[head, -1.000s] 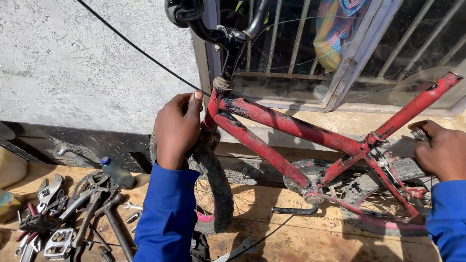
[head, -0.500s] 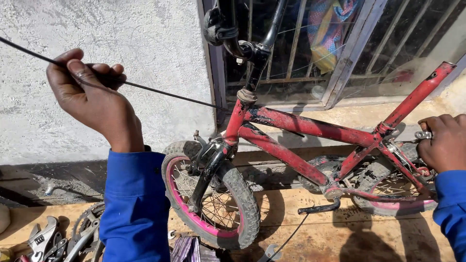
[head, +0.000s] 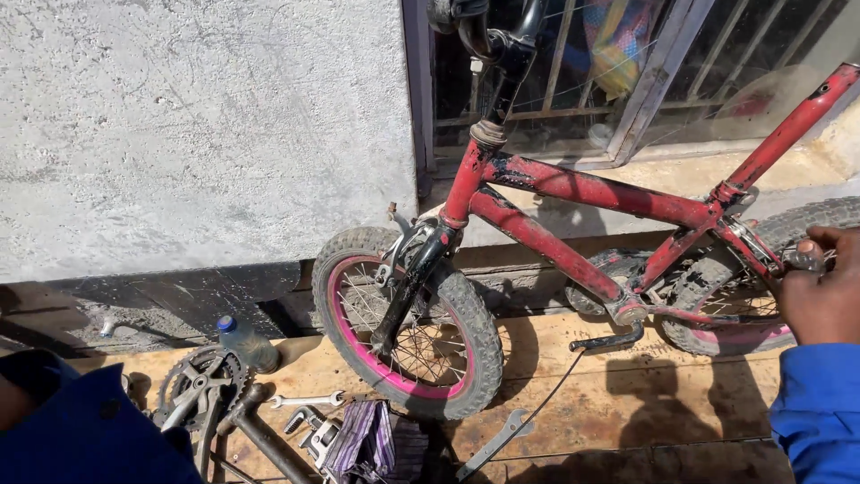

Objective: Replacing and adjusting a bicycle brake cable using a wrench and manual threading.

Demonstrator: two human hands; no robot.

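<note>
The right hand [head: 820, 291], at three o'clock, closes on the red bicycle frame's [head: 582, 188] rear brake [head: 804, 258] and should brace firmly, while the left hand's grip cannot be told, being out of frame

one red bicycle [head: 582, 193], two spoked wheels, one plastic bottle [head: 246, 343], one chainring crank [head: 199, 392], two flat wrenches, one hand [head: 820, 291]

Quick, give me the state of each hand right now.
Left hand: out of view; only its blue sleeve shows.
Right hand: closed on a small metal part at the red bike's rear wheel.
</note>
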